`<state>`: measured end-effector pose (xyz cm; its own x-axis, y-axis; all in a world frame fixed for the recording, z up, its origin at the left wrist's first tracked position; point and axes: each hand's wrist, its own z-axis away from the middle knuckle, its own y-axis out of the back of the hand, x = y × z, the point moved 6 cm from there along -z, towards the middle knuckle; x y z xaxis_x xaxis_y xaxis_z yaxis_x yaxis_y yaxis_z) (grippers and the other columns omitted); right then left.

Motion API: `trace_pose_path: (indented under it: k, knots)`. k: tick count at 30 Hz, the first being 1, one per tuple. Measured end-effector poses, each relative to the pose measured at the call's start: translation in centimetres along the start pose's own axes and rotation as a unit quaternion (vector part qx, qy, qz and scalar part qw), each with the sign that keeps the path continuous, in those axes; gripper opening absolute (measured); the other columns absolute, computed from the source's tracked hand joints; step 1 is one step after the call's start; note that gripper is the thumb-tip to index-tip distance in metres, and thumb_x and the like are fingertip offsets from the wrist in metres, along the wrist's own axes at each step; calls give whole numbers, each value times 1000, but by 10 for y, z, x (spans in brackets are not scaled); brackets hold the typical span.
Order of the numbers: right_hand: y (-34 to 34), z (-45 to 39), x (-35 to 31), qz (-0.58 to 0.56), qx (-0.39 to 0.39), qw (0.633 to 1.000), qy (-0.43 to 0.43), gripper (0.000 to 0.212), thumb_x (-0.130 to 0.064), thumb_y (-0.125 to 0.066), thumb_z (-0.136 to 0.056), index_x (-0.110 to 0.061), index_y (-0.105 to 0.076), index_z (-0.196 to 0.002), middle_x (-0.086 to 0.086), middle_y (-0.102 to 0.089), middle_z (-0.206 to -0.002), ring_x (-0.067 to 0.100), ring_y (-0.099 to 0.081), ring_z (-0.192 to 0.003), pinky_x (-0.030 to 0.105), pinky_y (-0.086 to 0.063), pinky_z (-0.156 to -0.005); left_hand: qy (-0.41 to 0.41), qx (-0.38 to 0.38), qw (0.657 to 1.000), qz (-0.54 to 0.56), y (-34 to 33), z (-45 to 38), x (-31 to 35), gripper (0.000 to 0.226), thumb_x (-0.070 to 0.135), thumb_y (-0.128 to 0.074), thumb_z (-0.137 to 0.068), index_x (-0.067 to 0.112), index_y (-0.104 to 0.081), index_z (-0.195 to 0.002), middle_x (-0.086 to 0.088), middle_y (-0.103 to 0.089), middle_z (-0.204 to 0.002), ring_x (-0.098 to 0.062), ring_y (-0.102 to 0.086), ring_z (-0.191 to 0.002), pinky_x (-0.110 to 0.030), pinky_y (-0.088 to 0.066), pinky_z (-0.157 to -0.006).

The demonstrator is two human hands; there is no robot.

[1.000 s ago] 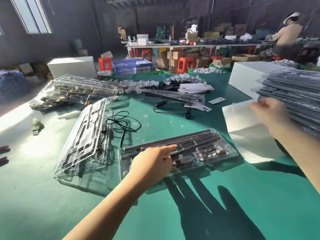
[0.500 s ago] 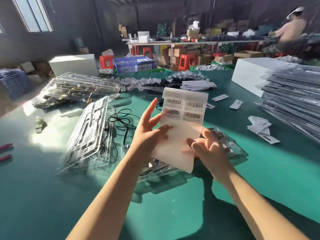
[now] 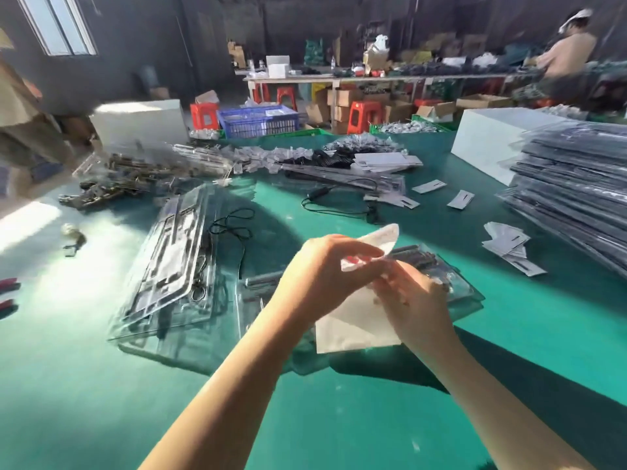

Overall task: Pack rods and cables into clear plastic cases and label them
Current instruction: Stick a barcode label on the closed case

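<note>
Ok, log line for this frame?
step: peeling label | left hand: holds white label sheet | right hand: pinches sheet | clear plastic case: beneath

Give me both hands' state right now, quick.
Left hand: pinching the curled top of the label sheet.
Right hand: fingers curled on the same sheet, apparently peeling a label; exact grip blurred.

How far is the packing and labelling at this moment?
Done: rods lie in the case under the hands, and a stack of cases sits at right. In hand: left hand and right hand hold the label sheet, apparently peeling a label. Left: sticking it on; the open case and a loose cable wait.
</note>
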<state>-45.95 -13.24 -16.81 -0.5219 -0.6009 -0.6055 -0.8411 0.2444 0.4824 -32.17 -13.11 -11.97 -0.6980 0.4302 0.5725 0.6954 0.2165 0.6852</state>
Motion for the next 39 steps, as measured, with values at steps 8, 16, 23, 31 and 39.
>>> trace_pose_path:
  k: [8, 16, 23, 31, 39]
  knots:
    - [-8, 4, -12, 44, -56, 992, 102, 17, -2, -68, -86, -8, -69, -102, -4, -64, -74, -4, -53, -61, 2, -40, -60, 25, -42, 998, 25, 5, -2, -12, 13, 38, -73, -79, 29, -78, -88, 22, -71, -84, 15, -61, -70, -2, -46, -66]
    - [-9, 2, -13, 24, -46, 994, 95, 16, -8, -64, -89, -4, -69, -103, -5, -61, -73, -17, -49, -62, -3, -35, -59, 26, -72, 996, 35, 4, -2, -17, 15, 38, -79, -74, 32, -78, -87, 19, -73, -82, 11, -64, -72, -13, -52, -72]
    - [-9, 3, -19, 30, -49, 991, 124, 22, -6, -65, -87, 1, -67, -108, -10, -52, -76, -21, -52, -72, -7, -31, -59, 33, -105, 993, 36, 5, -2, -20, 12, 36, -72, -82, 32, -77, -91, 19, -73, -86, 11, -63, -76, -10, -50, -72]
    - [-9, 5, -20, 46, -40, 988, 142, 24, -8, -62, -87, 2, -68, -108, -2, -58, -76, -9, -44, -58, -8, -31, -64, 61, -132, 987, 67, 6, -1, -24, 8, 34, -70, -84, 33, -76, -90, 30, -67, -78, 14, -62, -75, -3, -47, -67]
    - [1, -17, 32, -192, -22, 962, -191, 31, 2, -58, -91, -27, -63, -83, -21, -67, -64, -10, -60, -57, 4, -44, -52, 248, 98, 929, 255, 26, 3, -59, 15, 20, -62, -93, 18, -70, -80, 6, -73, -72, -3, -66, -65, -28, -56, -73]
